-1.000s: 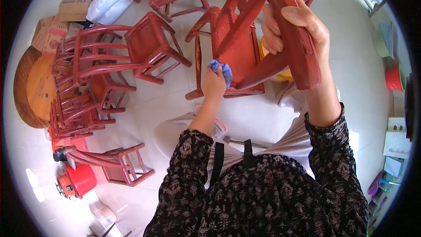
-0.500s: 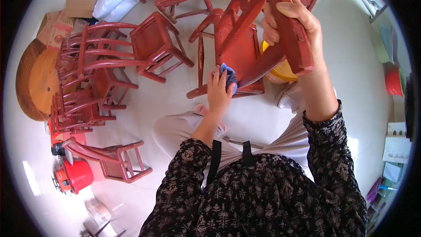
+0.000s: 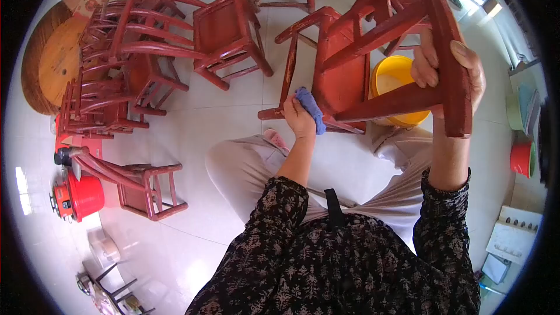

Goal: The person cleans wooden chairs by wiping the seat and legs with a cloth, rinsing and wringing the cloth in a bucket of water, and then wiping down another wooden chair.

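A red wooden chair point(image 3: 348, 76) stands in front of me, tilted, with its backrest towards me. My right hand point(image 3: 473, 76) is closed around the top rail of that backrest, thumb on the near side and fingers through the gap. In my left hand point(image 3: 299, 119) is a crumpled blue cloth point(image 3: 311, 109), held against the side of the seat near a leg. The fingers of this hand are partly hidden behind the cloth and the chair.
A yellow bucket point(image 3: 395, 76) stands behind the chair's backrest. More red chairs point(image 3: 224, 29) stand at left and behind. A round wooden tabletop point(image 3: 58, 64) leans at far left, above a red pot point(image 3: 86, 195). A red container point(image 3: 521, 159) is at right.
My left hand and the cloth have gone from the seat's corner to its outer side edge. The right hand keeps hold of the top rail. The whole view has shifted.
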The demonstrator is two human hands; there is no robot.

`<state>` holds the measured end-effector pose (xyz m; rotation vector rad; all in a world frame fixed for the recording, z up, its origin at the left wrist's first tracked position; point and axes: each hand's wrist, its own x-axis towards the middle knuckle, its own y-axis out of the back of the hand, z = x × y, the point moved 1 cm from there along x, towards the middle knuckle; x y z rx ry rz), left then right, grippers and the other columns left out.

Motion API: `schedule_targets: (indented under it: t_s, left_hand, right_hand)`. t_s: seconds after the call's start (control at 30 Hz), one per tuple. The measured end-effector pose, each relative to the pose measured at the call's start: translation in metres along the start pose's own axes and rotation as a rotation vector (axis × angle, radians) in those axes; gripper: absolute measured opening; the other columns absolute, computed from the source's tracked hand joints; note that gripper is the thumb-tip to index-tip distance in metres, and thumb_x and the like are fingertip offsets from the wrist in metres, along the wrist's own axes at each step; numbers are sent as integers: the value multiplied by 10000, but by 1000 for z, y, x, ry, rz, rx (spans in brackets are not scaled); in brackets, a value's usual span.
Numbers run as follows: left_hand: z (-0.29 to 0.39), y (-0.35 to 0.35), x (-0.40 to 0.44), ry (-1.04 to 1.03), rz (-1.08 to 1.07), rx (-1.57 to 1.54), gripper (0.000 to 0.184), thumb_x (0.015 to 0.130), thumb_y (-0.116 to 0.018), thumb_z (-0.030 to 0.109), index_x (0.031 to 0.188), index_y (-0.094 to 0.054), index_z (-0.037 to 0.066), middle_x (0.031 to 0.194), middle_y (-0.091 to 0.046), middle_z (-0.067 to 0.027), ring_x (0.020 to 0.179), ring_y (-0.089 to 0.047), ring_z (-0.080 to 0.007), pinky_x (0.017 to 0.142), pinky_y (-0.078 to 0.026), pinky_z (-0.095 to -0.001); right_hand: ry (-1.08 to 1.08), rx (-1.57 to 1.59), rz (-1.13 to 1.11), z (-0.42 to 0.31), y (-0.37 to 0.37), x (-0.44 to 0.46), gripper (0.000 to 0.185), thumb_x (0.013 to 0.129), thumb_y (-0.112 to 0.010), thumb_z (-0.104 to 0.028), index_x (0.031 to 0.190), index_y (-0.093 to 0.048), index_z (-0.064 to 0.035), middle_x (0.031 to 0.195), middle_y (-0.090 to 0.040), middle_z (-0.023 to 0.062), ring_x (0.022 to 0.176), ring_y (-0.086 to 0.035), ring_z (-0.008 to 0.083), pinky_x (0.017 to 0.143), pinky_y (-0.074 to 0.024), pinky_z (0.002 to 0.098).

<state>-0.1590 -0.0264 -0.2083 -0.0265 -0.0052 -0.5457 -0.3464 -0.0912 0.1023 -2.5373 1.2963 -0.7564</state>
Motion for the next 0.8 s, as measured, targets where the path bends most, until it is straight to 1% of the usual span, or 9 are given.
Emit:
schedule_targets:
  t_s: [0.1, 0.17, 0.3, 0.37, 0.5, 0.57, 0.7, 0.77, 0.8]
  left_hand:
    - [-11, 4, 5, -57, 5, 39, 236, 939, -369, 109, 982, -557, -27, 922, -576, -119, 833, -548, -212, 799, -441, -328]
    - [-14, 8, 6, 87, -32, -179, 263, 967, -356, 174, 1073, -518, -4, 995, -556, -89, 881, -531, -167, 816, -430, -290]
    - [-56, 36, 37, 187, 144, -154, 244, 953, -383, 169, 1060, -519, -2, 960, -549, -106, 905, -510, -211, 829, -423, -331]
    - [-60, 47, 50, -18, 92, 572, 220, 925, -422, 158, 1018, -541, -2, 880, -533, -133, 954, -478, -279, 834, -411, -385]
    - [-16, 40, 54, 234, 315, 811, 224, 897, -467, 188, 978, -578, 12, 909, -495, -145, 987, -447, -322, 850, -393, -429]
    - [-10, 41, 49, 370, 313, 726, 250, 896, -484, 291, 1101, -581, 188, 1298, -351, -150, 1102, -418, -354, 886, -372, -487]
    - [-60, 32, 34, 436, -34, 521, 401, 894, -484, 380, 1266, -479, 231, 1329, -310, -136, 1187, -357, -348, 943, -345, -493]
    - [-42, 6, 8, 501, 80, 447, 735, 809, -538, 561, 1399, -291, 200, 1387, -253, -120, 1295, -241, -326, 1037, -237, -505]
    - [-43, 9, 8, 507, 90, 449, 735, 809, -538, 561, 1399, -291, 200, 1387, -253, -120, 1295, -241, -326, 1037, -237, -505]
  right_hand:
    - [-7, 40, -11, 1, -1, 2, 573, 869, -447, -270, 1289, -305, 93, 678, -390, 39, 500, -397, 81, 494, -382, 213]
    - [-6, 49, -25, 2, -3, 1, 569, 876, -446, -270, 1277, -301, 107, 688, -391, 40, 503, -399, 82, 493, -383, 212]
    - [-14, 87, -66, 5, 10, 3, 556, 870, -447, -260, 1283, -303, 84, 690, -399, 46, 516, -413, 88, 494, -387, 226]
    - [-34, 131, -81, 7, 15, 4, 561, 861, -443, -267, 1293, -314, 67, 686, -411, 51, 520, -422, 94, 497, -389, 234]
    - [-51, 121, -83, 4, 12, 5, 554, 872, -440, -260, 1290, -298, 76, 688, -412, 50, 524, -433, 92, 506, -401, 227]
    - [-53, 104, -78, 3, 10, 3, 550, 873, -442, -255, 1283, -299, 83, 688, -408, 49, 522, -432, 91, 506, -403, 226]
    - [-59, 146, -100, 2, 15, 2, 504, 870, -454, -234, 1239, -316, 81, 702, -390, 48, 526, -426, 89, 508, -402, 232]
    - [-82, 188, -180, 2, 23, 5, 485, 858, -482, -232, 1210, -330, 65, 720, -386, 57, 524, -433, 94, 510, -409, 234]
    - [-90, 194, -185, 5, 22, 6, 485, 858, -482, -232, 1210, -330, 65, 720, -386, 57, 524, -433, 94, 510, -409, 234]
